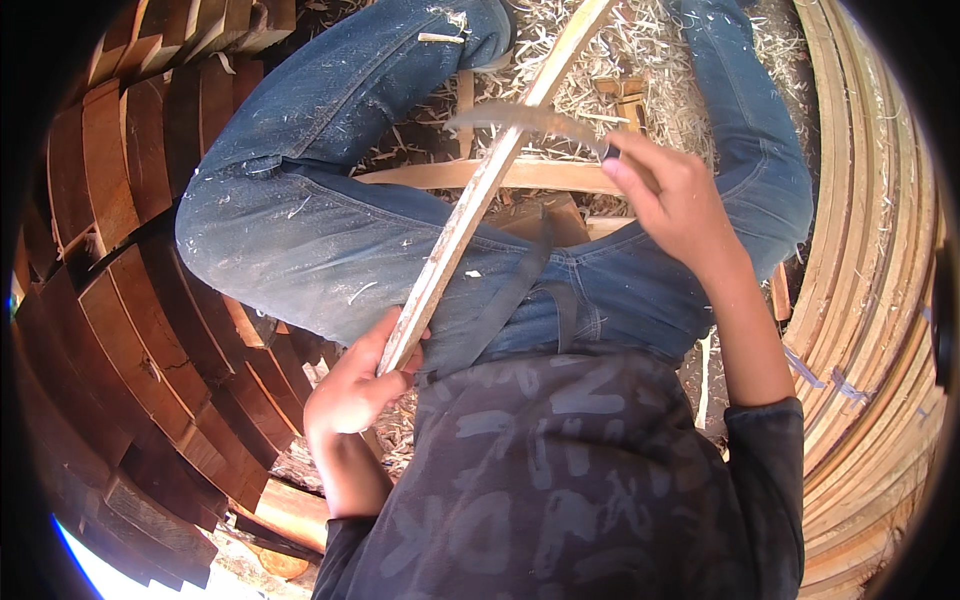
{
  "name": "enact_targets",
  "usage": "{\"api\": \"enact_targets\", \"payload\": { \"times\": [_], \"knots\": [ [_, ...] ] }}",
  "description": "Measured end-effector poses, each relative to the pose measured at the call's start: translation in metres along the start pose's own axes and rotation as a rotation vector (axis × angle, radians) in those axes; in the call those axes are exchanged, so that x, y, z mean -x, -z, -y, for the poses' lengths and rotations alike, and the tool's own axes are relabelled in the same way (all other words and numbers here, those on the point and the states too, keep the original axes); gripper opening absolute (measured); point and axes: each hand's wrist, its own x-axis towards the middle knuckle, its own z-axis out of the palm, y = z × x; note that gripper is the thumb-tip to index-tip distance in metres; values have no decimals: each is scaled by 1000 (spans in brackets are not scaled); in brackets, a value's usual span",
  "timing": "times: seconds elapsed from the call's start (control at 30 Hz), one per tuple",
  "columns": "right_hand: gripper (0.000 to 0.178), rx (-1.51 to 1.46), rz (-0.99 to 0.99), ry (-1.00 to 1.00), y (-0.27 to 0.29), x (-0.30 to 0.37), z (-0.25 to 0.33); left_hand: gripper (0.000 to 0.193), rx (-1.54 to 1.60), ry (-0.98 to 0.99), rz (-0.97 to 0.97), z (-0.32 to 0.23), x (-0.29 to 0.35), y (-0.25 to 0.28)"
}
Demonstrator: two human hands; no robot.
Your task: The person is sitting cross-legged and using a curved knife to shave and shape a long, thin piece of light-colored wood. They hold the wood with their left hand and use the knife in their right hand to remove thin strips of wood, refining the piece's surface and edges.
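Observation:
A long, pale wooden stick (462,215) slants from my waist up past my knees, with rough, darker patches along one side. My left hand (360,378) is closed around its near end, beside my left hip. In my right hand (680,195) is the handle of a curved knife (548,122), mostly hidden by the fingers. The brownish, slightly blurred blade points left and crosses the stick's far part; whether its edge touches the wood I cannot tell. Below the blade, a flat wooden strip (440,175) lies crosswise between my legs.
Curled wood shavings (640,60) cover the ground between my legs. Dark brown boards (140,330) are stacked on the left. Long pale strips (850,250), some tied with a band (845,385), are piled on the right. A dark strap (510,290) lies over my lap.

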Motion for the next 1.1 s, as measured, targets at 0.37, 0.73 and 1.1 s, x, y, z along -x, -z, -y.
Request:
{"api": "enact_targets", "payload": {
  "times": [0.37,0.73,1.1],
  "knots": [
    [28,2,9,-37,-1,-3,-18,51,-153,-75,-69,6,-9,-4],
    [29,108,-121,-54,-11,-8,-28,51,-96,-12,-60,2,-7,-4],
    [28,133,29,262,-15,-2,-11,43,-68,9,-40,-5,-8,-3]
  ]
}}
